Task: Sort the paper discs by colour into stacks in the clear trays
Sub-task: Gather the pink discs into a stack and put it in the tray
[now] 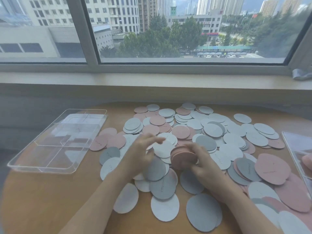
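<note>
i see my right hand point(200, 159) curled round a stack of pink discs point(184, 157), fingers wrapped over its far and right edges, the stack held slightly tilted just above the heap. my left hand point(143, 149) sits just left of that stack, blurred; its fingers reach toward a white disc point(163, 148) that lies between the two hands, and i cannot tell whether they pinch it or only touch it.

under and all round both hands spreads the loose pile of paper discs point(211, 130), pink, white and grey mixed, overlapping each other on the round wooden table point(42, 196). beyond my fingertips the pile runs toward the window sill point(152, 80). a large grey disc point(204, 211) lies near my right forearm, on the side toward me, and another grey disc point(109, 154) sits left of my left wrist.

well off to the left of my left hand stands a clear tray point(25, 163) with dividers, and i see no discs in its compartments. far to the right of my right hand, at the picture's edge, shows part of a second clear tray point(290, 142); its contents are too cut off to tell.
</note>
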Motion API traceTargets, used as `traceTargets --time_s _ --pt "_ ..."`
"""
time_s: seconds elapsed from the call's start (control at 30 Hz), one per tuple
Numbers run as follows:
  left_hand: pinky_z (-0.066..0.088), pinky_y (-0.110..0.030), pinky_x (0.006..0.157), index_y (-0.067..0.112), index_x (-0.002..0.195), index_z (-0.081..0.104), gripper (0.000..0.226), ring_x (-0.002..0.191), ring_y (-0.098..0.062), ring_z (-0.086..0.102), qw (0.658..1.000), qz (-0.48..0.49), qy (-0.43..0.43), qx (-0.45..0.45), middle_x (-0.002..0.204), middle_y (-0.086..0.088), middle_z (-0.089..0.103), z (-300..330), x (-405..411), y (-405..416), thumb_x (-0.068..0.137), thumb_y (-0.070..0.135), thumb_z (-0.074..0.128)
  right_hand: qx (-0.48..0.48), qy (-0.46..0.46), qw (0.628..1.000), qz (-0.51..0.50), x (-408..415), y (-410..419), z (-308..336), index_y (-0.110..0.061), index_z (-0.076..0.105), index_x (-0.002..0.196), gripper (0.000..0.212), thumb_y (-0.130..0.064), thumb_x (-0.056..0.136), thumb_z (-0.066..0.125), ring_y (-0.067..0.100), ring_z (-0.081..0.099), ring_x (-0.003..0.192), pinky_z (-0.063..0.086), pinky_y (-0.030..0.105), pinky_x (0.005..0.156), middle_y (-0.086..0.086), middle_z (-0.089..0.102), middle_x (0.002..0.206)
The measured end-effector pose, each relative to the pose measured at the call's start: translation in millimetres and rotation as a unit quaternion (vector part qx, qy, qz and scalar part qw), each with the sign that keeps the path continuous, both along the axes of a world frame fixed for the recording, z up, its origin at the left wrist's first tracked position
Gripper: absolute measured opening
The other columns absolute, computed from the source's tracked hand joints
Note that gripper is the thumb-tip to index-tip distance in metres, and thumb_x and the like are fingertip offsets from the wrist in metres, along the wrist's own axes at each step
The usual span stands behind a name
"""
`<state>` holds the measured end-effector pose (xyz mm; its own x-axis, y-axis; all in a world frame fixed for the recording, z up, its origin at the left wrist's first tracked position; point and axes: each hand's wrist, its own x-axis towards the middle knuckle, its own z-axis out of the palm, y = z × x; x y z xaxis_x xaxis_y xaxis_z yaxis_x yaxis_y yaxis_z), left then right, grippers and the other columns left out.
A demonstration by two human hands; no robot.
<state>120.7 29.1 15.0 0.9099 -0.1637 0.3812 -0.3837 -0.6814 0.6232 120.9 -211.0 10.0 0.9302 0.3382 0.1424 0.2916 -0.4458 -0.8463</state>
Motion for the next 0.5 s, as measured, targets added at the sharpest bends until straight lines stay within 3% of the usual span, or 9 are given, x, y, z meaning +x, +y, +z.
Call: traceTargets --time_s 0.1,0.17,0.23,0.3,0.5 --pt "0.041 -0.029 0.098 0.019 0.118 0.07 0.04 0.113 -0.018 0.051 0.974 0.22 -0.035 0.032 0.115 0.002 0.062 6 12 54 0.087 -0.003 0.056 0.028 0.017 0.999 0.017 1 0 2 -0.042 0.055 0.12 0.054 -0.001 0.086 0.065 0.011 0.062 0.108 0.051 0.039 0.094 -0.012 0.066 0.113" --pt "0.037 -0.039 0.102 0.016 0.125 0.065 0.038 0.12 -0.032 0.045 0.947 0.316 0.035 0.053 0.124 -0.01 0.055 4 15 84 0.089 0.007 0.058 0.034 0.015 0.999 0.021 -1 1 4 -0.04 0.056 0.12 0.054 0.002 0.087 0.065 0.007 0.063 0.106 0.051 0.03 0.091 -0.015 0.068 0.112" --pt "0.034 -0.042 0.107 0.02 0.133 0.059 0.041 0.125 -0.035 0.04 0.928 0.345 0.127 0.055 0.131 -0.014 0.049 -4 16 99 0.092 0.021 0.059 0.034 0.007 0.999 0.017 -2 2 6 -0.043 0.056 0.116 0.053 0.001 0.087 0.067 0.001 0.063 0.103 0.048 0.017 0.085 -0.021 0.067 0.108" --pt "0.032 -0.043 0.11 0.023 0.139 0.053 0.047 0.131 -0.033 0.038 0.919 0.348 0.163 0.084 0.137 -0.012 0.046 -11 15 101 0.095 0.036 0.059 0.038 0.004 0.999 0.015 -5 2 9 -0.043 0.055 0.113 0.051 0.0 0.087 0.068 -0.003 0.062 0.1 0.044 0.01 0.08 -0.024 0.067 0.106" --pt "0.036 -0.043 0.108 0.022 0.143 0.051 0.058 0.132 -0.029 0.038 0.924 0.346 0.138 0.085 0.14 -0.008 0.048 -13 17 106 0.091 0.047 0.061 0.046 0.014 0.999 0.022 -7 1 11 -0.037 0.058 0.116 0.049 0.002 0.088 0.067 0.001 0.064 0.102 0.045 0.01 0.08 -0.019 0.069 0.108"
